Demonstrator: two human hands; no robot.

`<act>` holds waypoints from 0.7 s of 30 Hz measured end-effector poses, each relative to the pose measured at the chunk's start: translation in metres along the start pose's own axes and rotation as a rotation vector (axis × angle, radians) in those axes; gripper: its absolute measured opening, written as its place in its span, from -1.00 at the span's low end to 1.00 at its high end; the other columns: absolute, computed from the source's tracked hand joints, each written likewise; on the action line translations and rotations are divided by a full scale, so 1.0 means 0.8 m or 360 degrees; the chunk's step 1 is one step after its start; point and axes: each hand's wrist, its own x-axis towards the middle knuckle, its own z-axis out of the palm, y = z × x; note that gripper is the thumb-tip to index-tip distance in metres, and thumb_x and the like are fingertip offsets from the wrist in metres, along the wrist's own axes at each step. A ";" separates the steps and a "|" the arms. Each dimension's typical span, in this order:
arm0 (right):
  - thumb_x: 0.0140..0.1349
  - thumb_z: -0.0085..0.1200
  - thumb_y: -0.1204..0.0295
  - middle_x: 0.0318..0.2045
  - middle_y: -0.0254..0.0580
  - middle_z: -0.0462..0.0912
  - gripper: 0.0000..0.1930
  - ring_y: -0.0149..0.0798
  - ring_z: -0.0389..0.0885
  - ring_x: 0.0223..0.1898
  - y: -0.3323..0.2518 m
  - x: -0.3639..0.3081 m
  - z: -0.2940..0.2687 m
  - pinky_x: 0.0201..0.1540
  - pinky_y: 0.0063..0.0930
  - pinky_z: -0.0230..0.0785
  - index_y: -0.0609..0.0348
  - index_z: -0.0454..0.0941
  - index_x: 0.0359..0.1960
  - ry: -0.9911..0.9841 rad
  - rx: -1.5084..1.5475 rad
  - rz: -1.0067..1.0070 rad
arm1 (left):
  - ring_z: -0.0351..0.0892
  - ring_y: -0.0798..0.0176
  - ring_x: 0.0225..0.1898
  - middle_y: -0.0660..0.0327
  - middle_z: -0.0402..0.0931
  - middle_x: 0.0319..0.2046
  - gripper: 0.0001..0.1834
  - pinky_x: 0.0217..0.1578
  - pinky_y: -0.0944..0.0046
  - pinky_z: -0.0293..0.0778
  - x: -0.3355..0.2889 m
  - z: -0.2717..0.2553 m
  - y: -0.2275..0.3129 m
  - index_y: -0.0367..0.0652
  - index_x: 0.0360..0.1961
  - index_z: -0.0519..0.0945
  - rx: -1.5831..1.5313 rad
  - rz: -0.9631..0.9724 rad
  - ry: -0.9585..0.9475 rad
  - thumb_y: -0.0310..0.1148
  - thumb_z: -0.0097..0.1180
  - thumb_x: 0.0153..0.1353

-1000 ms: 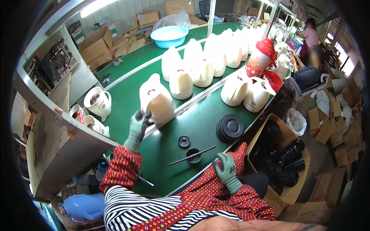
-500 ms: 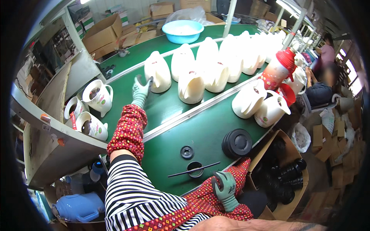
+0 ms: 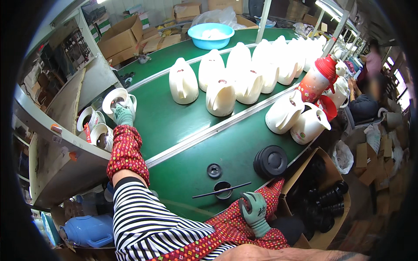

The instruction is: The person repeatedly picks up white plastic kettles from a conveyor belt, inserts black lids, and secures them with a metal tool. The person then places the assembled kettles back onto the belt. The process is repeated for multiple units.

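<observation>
- Your left hand [image 3: 123, 115], in a green glove with a red patterned sleeve cover, reaches out to the left edge of the green surface [image 3: 174, 126]. Its fingers curl over the rim of a white jug shell [image 3: 118, 101] that lies on its side, open mouth toward you. The fingers look closed on that rim, though the grip itself is partly hidden.
- Two more white shells [image 3: 93, 126] lie just beside it, at the surface's left edge, also on their sides.
- Your right hand [image 3: 254, 212], gloved the same way, rests at the near edge of the surface with fingers loosely spread, holding nothing.
- Just ahead of that hand lie a small black ring [image 3: 223, 189] with a thin black rod [image 3: 222, 190] across it, and another black ring [image 3: 214, 170] a little farther off.
- To the right, a stack of black round bases [image 3: 271, 160] sits on the surface. A cardboard box [image 3: 326, 204] of more black parts stands below, beside your right arm.
- Beyond a raised metal divider [image 3: 204, 132], many white jug bodies [image 3: 226, 82] stand upright in a crowded row.
- Judging progress: the upright row suggests many pieces are already handled; the three shells at the left and the loose black parts appear still to be worked.
- A red-capped flask [image 3: 320, 80] and two white spouted jugs [image 3: 300, 119] stand at the right.
</observation>
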 end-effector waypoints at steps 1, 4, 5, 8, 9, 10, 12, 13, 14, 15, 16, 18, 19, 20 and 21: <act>0.17 0.34 0.27 -0.09 -0.10 0.71 -0.63 0.05 0.65 -0.08 -0.001 -0.003 0.000 0.04 -0.07 0.48 0.13 0.69 -0.01 -0.0004 0.0007 0.0015 | 0.59 -0.20 0.22 -0.18 0.44 0.29 -0.28 0.21 -0.06 0.54 -0.018 -0.003 0.009 -0.15 0.35 0.45 -0.0100 0.0019 0.0021 0.05 0.21 0.29; 0.18 0.34 0.29 -0.01 -0.05 0.68 -0.58 0.08 0.64 0.03 0.003 -0.003 -0.005 0.15 -0.07 0.48 0.14 0.66 0.06 -0.0113 0.0110 0.0091 | 0.57 -0.16 0.23 -0.07 0.52 0.25 -0.22 0.22 -0.05 0.52 -0.074 -0.008 0.012 -0.15 0.35 0.46 -0.0358 0.0171 0.0021 -0.05 0.41 0.15; 0.18 0.34 0.31 0.08 0.01 0.63 -0.52 0.11 0.60 0.10 0.005 0.001 -0.005 0.20 -0.06 0.45 0.16 0.61 0.14 -0.0070 0.0193 0.0101 | 0.57 -0.15 0.23 -0.08 0.57 0.20 -0.22 0.21 -0.04 0.51 -0.097 -0.023 0.015 -0.14 0.34 0.46 -0.0423 0.0264 -0.0042 -0.08 0.44 0.13; 0.24 0.36 0.34 0.37 0.25 0.36 -0.27 0.17 0.52 0.27 -0.003 0.016 -0.013 0.20 -0.13 0.50 0.25 0.37 0.42 -0.0025 0.0324 0.0192 | 0.73 -0.15 -0.15 -0.03 0.72 -0.20 -0.52 -0.11 -0.05 0.59 -0.194 -0.105 0.026 -0.14 0.05 0.59 -0.0717 0.0779 -0.0092 -0.24 0.44 0.13; 0.27 0.37 0.28 0.42 0.27 0.30 -0.22 0.17 0.46 0.33 -0.021 0.034 -0.027 0.22 -0.14 0.49 0.25 0.31 0.47 0.0010 0.0390 0.0156 | 0.72 -0.13 -0.19 0.01 0.70 -0.25 -0.58 -0.17 -0.02 0.59 -0.230 -0.145 0.038 -0.15 -0.04 0.60 -0.1134 0.0928 -0.0280 -0.28 0.44 0.12; 0.26 0.40 0.23 0.45 0.28 0.26 -0.16 0.15 0.42 0.36 -0.038 0.052 -0.038 0.19 -0.17 0.51 0.25 0.27 0.50 0.0062 0.0401 0.0079 | 0.72 -0.09 -0.25 0.04 0.69 -0.29 -0.60 -0.22 0.01 0.59 -0.257 -0.169 0.035 -0.14 -0.06 0.61 -0.0981 0.1087 -0.0351 -0.29 0.44 0.11; 0.27 0.40 0.14 0.49 0.28 0.20 -0.11 0.17 0.35 0.44 -0.077 0.086 -0.066 0.28 -0.19 0.47 0.26 0.22 0.53 -0.0038 0.0702 0.0149 | 0.74 -0.02 -0.27 0.05 0.70 -0.24 -0.45 -0.18 0.08 0.62 -0.318 -0.231 0.046 -0.22 0.14 0.59 -0.1081 0.1364 -0.0439 -0.40 0.44 0.10; 0.25 0.41 0.10 0.45 0.39 0.26 -0.06 0.25 0.29 0.48 -0.099 0.105 -0.086 0.21 -0.15 0.53 0.24 0.20 0.55 -0.0129 0.0830 0.0337 | 0.75 -0.02 -0.26 0.04 0.69 -0.24 -0.41 -0.21 0.11 0.63 -0.341 -0.255 0.047 -0.22 0.17 0.56 -0.1087 0.1524 -0.0540 -0.42 0.46 0.08; 0.29 0.35 0.00 0.42 0.40 0.30 -0.04 0.19 0.41 0.40 -0.073 0.110 -0.066 0.10 -0.24 0.59 0.28 0.17 0.55 0.0130 0.0254 -0.0085 | 0.77 -0.01 -0.28 0.03 0.70 -0.24 -0.39 -0.26 0.12 0.63 -0.365 -0.278 0.058 -0.25 0.17 0.56 -0.1192 0.1581 -0.0667 -0.46 0.47 0.05; 0.29 0.33 -0.06 0.40 0.39 0.35 -0.02 0.16 0.50 0.33 -0.073 0.117 -0.065 0.04 -0.26 0.62 0.30 0.17 0.55 0.0127 0.0364 0.0043 | 0.78 -0.02 -0.29 0.01 0.70 -0.19 -0.42 -0.27 0.12 0.64 -0.385 -0.288 0.060 -0.25 0.13 0.57 -0.1233 0.1702 -0.0725 -0.46 0.48 0.05; 0.29 0.30 -0.13 0.37 0.38 0.39 0.00 0.13 0.59 0.26 -0.079 0.124 -0.071 -0.03 -0.27 0.64 0.32 0.16 0.54 0.0129 0.0478 0.0170 | 0.78 -0.03 -0.29 -0.01 0.71 -0.14 -0.45 -0.28 0.12 0.64 -0.402 -0.299 0.062 -0.25 0.09 0.59 -0.1272 0.1825 -0.0785 -0.47 0.48 0.04; 0.24 0.31 -0.22 0.22 0.24 0.59 0.06 -0.03 0.71 0.07 -0.099 0.130 -0.106 -0.11 -0.29 0.66 0.33 0.17 0.53 -0.0252 0.1024 0.0890 | 0.78 -0.06 -0.31 -0.05 0.69 -0.01 -0.55 -0.31 0.10 0.65 -0.431 -0.322 0.070 -0.22 -0.03 0.61 -0.1220 0.2211 -0.0719 -0.44 0.50 0.04; 0.17 0.35 -0.28 0.06 0.03 0.71 0.06 -0.23 0.71 0.00 -0.099 0.128 -0.131 -0.17 -0.32 0.67 0.35 0.31 0.45 -0.0576 0.1294 0.1032 | 0.78 -0.07 -0.30 -0.06 0.66 0.10 -0.64 -0.32 0.10 0.67 -0.449 -0.342 0.077 -0.18 -0.15 0.62 -0.1206 0.2266 -0.0788 -0.40 0.50 0.05; 0.20 0.39 -0.18 0.01 -0.12 0.74 -0.08 -0.34 0.70 -0.05 -0.086 0.113 -0.130 -0.11 -0.39 0.65 0.34 0.45 0.36 -0.0493 0.1281 0.1072 | 0.79 -0.05 -0.30 -0.04 0.66 0.12 -0.66 -0.33 0.10 0.68 -0.461 -0.348 0.076 -0.16 -0.16 0.63 -0.1082 0.2385 -0.0797 -0.36 0.50 0.06; 0.30 0.36 -0.02 0.01 -0.18 0.73 -0.25 -0.36 0.70 -0.07 -0.058 0.090 -0.121 -0.07 -0.43 0.63 0.33 0.50 0.31 -0.0279 0.1396 0.0866 | 0.79 -0.04 -0.29 -0.04 0.66 0.12 -0.64 -0.32 0.11 0.69 -0.472 -0.356 0.085 -0.14 -0.13 0.65 -0.1134 0.2483 -0.0817 -0.35 0.51 0.07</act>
